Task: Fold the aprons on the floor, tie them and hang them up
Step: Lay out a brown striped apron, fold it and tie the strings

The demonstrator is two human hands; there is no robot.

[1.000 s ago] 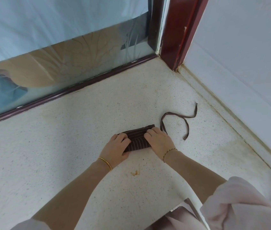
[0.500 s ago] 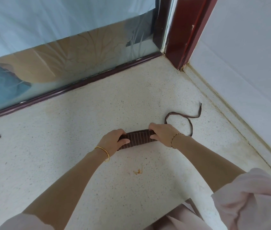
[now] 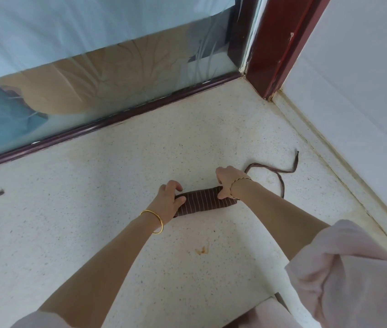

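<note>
Left hand (image 3: 167,200) and right hand (image 3: 228,183) each grip one end of the single folded apron (image 3: 202,202), its long axis running left-right.

Forearms bare, loose pale-pink right sleeve (image 3: 353,275) bunched up near the elbow, matching left sleeve (image 3: 38,321) barely in shot, thin plain gold bangle (image 3: 154,221) behind the left hand (image 3: 167,197), twisted gold-and-dark cord bracelet (image 3: 238,183) behind the right hand (image 3: 229,181).

Matt striped cloth apron (image 3: 205,201), speckled stone-like floor (image 3: 116,185), glossy dark-red door frame (image 3: 280,43), shiny gold-coloured bangle (image 3: 155,221)
</note>
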